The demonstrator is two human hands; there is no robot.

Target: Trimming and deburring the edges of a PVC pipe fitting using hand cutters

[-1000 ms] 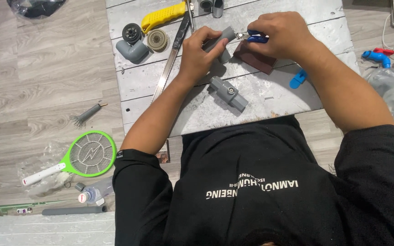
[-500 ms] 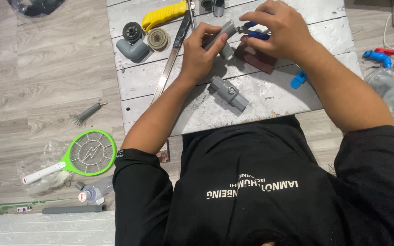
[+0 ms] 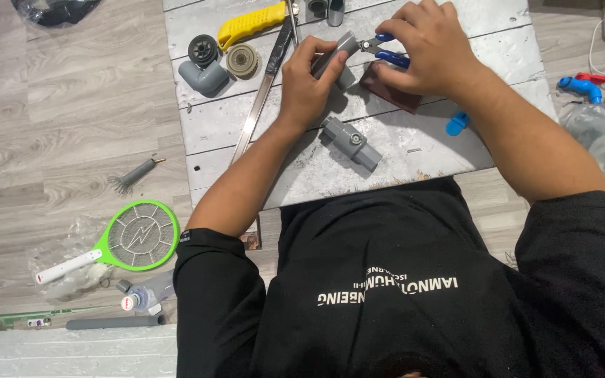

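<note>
Left hand [image 3: 307, 84] clenched on grey pipe [image 3: 336, 50], forearm angled across surface [image 3: 428, 150]; right hand [image 3: 432, 45], knuckles up, grasps blue pliers [image 3: 385, 50].

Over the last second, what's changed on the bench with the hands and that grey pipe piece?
Little has changed. The left hand still holds the grey pipe piece, and the right hand still holds the blue-handled pliers at its end. Both hands have shifted only slightly. The grey valve, yellow-handled saw and grey elbow lie where they were.
</note>
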